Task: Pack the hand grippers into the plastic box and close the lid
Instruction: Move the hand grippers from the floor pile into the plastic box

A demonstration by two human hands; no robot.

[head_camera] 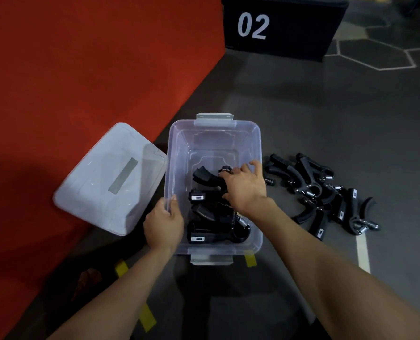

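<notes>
**Right hand reaching into the box, left hand steadying its rim**

The clear rectangular plastic box [177,148] stands open on the dark grey floor [302,106]. The left hand [163,224] grips the box's near-left rim, its thumb lying over the edge while the other fingers curl down the outer wall. The right hand [244,186] is inside the box near its right wall, fingers [255,165] loosely bent and spread; below them lies a black hand gripper with a curved handle [203,176]. Whether the fingertips actually pinch that gripper or merely touch it cannot be told, since the back of the hand hides the contact.

Nearer the person than the right fingers, a few more black hand grippers with small white labels [214,224] lie stacked on the box's bottom. To the right of those fingers, outside the box, a loose pile of black hand grippers with metal springs [326,195] sits on the floor. Left of the left fingers, the translucent white rectangular lid [111,177] rests partly on the red mat [81,69]. A black block marked "02" [277,25] stands far beyond both hands.
</notes>
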